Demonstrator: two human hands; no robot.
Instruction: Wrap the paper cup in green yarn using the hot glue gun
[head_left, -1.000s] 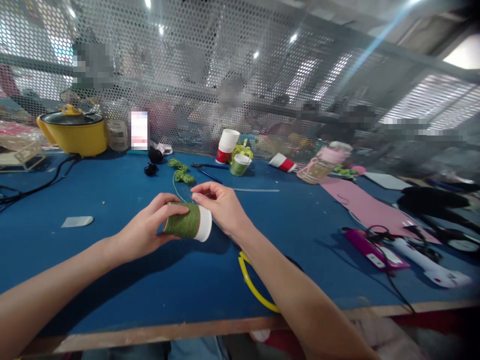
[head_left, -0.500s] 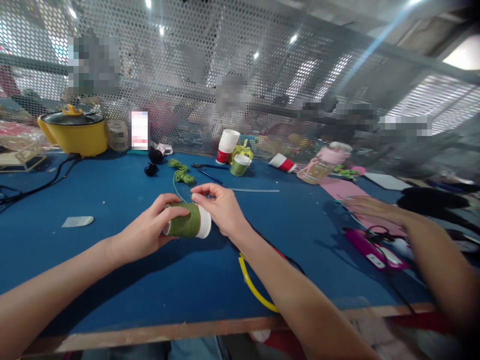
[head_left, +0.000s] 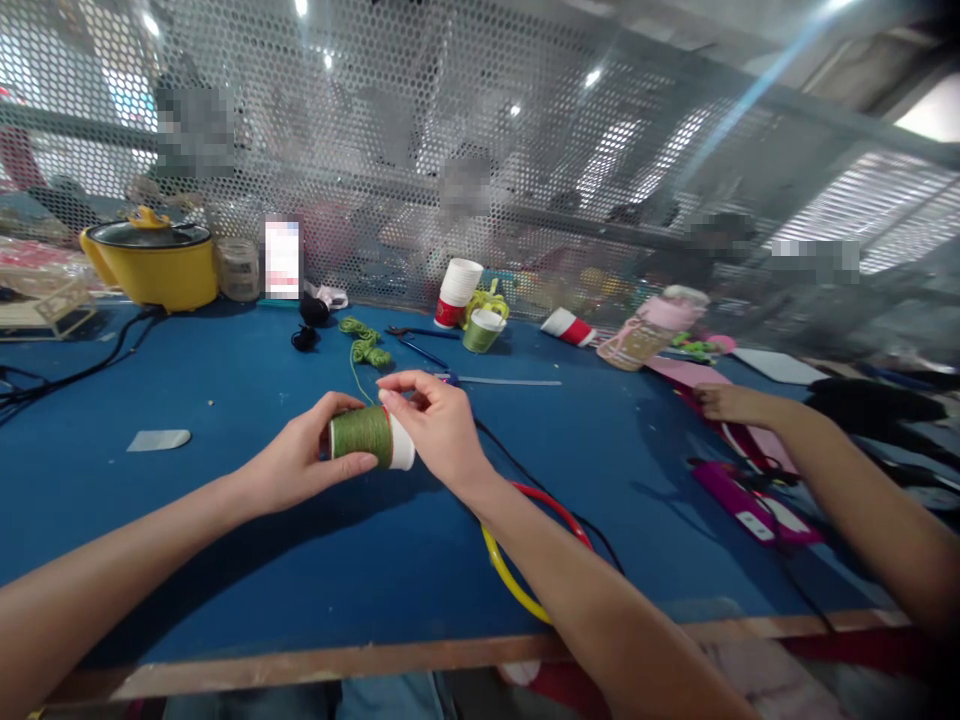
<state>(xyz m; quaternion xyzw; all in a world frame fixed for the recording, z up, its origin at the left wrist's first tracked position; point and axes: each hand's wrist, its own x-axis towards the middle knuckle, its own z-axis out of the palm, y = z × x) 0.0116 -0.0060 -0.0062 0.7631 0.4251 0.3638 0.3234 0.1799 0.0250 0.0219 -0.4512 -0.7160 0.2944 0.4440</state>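
A white paper cup (head_left: pixel 403 447) lies on its side above the blue table, its wall wound with green yarn (head_left: pixel 361 433). My left hand (head_left: pixel 300 447) is wrapped around the wound part, thumb along the near side. At the cup's top edge, my right hand (head_left: pixel 439 425) has thumb and index finger pinched together at the yarn strand; the exact grip is small and partly hidden. That strand runs back to a loose green yarn bundle (head_left: pixel 367 345) on the table. A thin red line shows on the cup where the winding ends.
Behind are pliers (head_left: pixel 424 332), stacked paper cups (head_left: pixel 459 285), a green-wound cup (head_left: pixel 484 330) and a tipped cup (head_left: pixel 568 327). A yellow pot (head_left: pixel 154 265) stands at left. A co-worker's hand (head_left: pixel 731 405) is at right, near a purple power strip (head_left: pixel 754 505). A red-and-yellow ring (head_left: pixel 514 583) lies under my right forearm.
The cup has turned a little in my left hand, and my left thumb has moved down to its near side. The co-worker's hand has closed and now lifts at the pink sheet.
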